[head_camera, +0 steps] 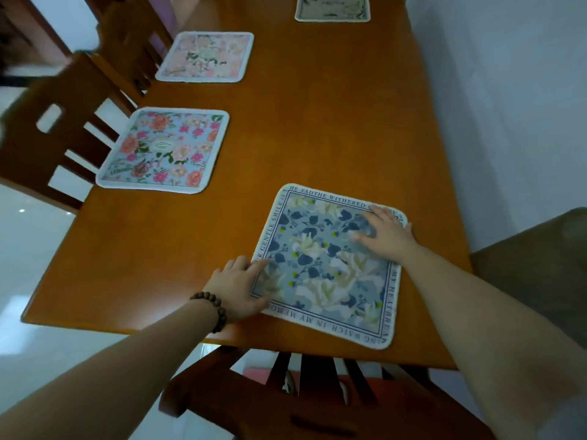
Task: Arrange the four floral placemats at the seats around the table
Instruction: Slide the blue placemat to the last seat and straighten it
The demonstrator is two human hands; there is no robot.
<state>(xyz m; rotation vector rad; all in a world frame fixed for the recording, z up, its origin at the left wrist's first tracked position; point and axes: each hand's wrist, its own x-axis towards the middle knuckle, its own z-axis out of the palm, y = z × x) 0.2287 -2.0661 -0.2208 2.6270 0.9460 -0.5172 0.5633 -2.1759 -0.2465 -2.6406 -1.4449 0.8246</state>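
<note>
**Last mat going down at the near seat**

Both hands are flat on the blue-and-white placemat (327,265), which sits at the near end of the surface (317,122), right above the near chair (301,395). The left hand (236,289) presses its left edge with fingers straight and slightly spread. The right hand (386,235) lies on the far right corner, fingers also spread, nothing pinched. My guess is they're smoothing it and squaring it to the edge, since it looks a bit skewed.

Count: four placemats total. The pink-and-blue placemat (165,150) and the pale pink placemat (206,57) each line up with one of the two side chairs (60,128), and the beige placemat (332,7) sits at the far end, partly cut off. So every seat looks covered, only final straightening left. There's a bead bracelet (212,311) on the left wrist.
</note>
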